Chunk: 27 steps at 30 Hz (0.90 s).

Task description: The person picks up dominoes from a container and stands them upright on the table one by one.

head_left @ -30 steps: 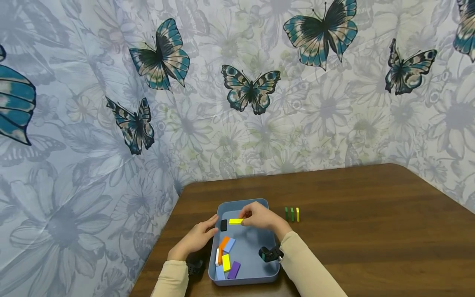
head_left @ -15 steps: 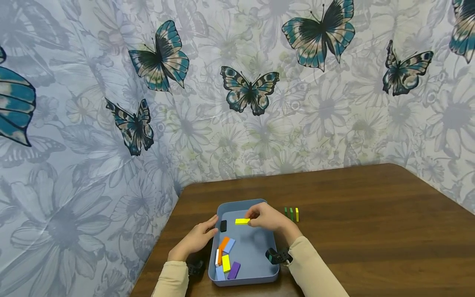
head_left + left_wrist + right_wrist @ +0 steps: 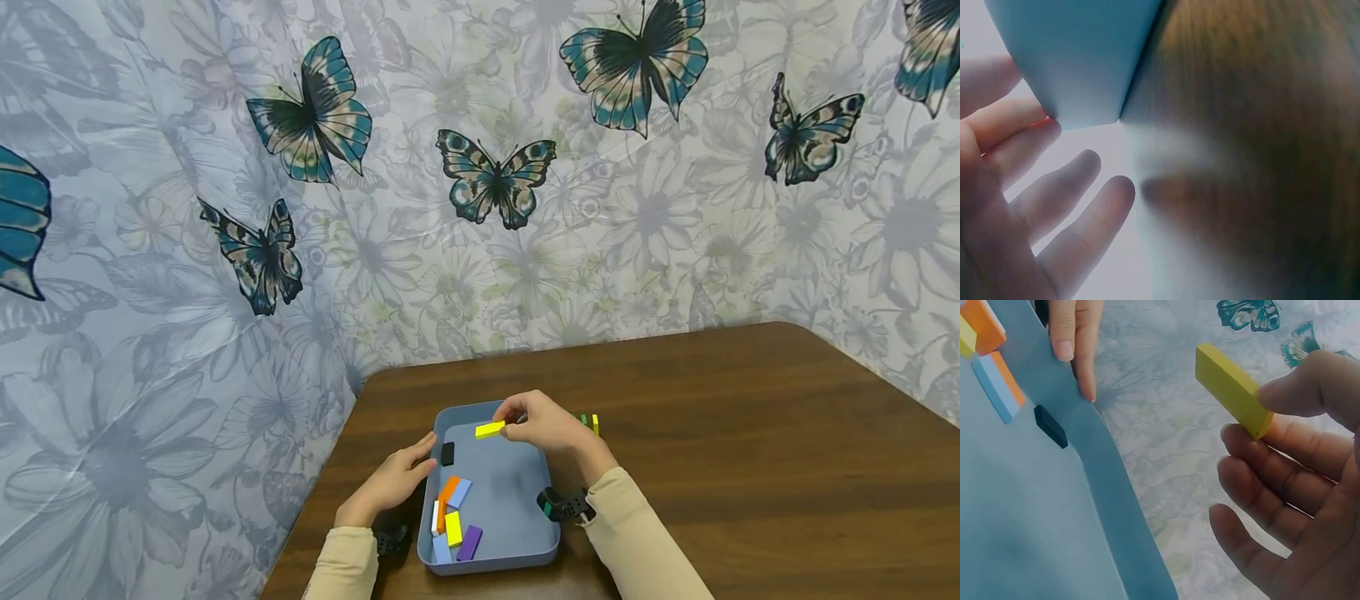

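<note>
My right hand (image 3: 546, 423) pinches a yellow rectangular block (image 3: 490, 429) by one end, over the far part of a blue-grey tray (image 3: 517, 508). In the right wrist view, thumb and fingertips grip that yellow block (image 3: 1229, 390), which is tilted and raised above the tray wall. With its fingers extended, my left hand (image 3: 390, 482) rests against the tray's left side; the left wrist view has its fingertips at the tray wall (image 3: 1085, 69). Inside the tray, a black block (image 3: 447, 454) lies near the left hand's fingertips.
Orange, light blue, white, yellow and purple (image 3: 469, 542) blocks lie toward the tray's near left corner. On the brown table (image 3: 712, 450), small green and yellow blocks (image 3: 596, 425) stand right of the tray, partly hidden by the right hand. A butterfly-patterned wall covering (image 3: 405, 275) rises behind.
The right hand has moved right and then up with the yellow block, now tilted. It now overlaps the standing blocks in the head view. The left hand stays at the tray.
</note>
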Each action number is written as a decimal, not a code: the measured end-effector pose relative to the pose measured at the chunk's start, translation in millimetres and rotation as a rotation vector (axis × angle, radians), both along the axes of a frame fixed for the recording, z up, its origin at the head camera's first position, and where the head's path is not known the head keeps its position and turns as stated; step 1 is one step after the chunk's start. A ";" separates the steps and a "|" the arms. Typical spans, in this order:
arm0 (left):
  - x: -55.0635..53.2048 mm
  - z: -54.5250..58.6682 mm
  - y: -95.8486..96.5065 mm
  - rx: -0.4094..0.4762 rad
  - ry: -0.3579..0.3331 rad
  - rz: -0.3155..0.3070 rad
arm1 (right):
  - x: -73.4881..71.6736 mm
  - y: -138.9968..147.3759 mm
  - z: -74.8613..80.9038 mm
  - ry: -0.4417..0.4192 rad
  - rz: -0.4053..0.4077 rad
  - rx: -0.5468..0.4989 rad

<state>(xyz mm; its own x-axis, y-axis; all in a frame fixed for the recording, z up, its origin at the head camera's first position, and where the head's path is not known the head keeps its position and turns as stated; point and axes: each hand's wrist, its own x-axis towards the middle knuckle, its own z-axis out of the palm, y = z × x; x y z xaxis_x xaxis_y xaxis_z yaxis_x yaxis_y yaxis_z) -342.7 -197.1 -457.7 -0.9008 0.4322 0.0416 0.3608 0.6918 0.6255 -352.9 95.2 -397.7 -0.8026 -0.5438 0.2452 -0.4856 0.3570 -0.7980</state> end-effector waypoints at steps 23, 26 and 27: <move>-0.9 -0.9 0.2 -0.016 0.029 0.022 | 17.2 20.4 29.5 -0.026 0.000 -0.085; -1.0 -1.5 0.1 -0.013 0.027 0.018 | 16.8 25.7 29.3 -0.023 -0.031 -0.107; -1.0 -1.5 0.1 -0.013 0.023 0.016 | 17.1 27.5 29.7 -0.025 -0.043 -0.114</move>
<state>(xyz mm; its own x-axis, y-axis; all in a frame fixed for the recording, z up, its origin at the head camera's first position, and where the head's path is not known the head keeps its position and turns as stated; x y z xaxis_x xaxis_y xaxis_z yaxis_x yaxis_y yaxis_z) -343.7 -197.1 -459.2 -0.9066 0.4182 0.0567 0.3635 0.7054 0.6085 -335.9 122.7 -368.0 -0.8310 -0.4788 0.2831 -0.4515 0.2834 -0.8461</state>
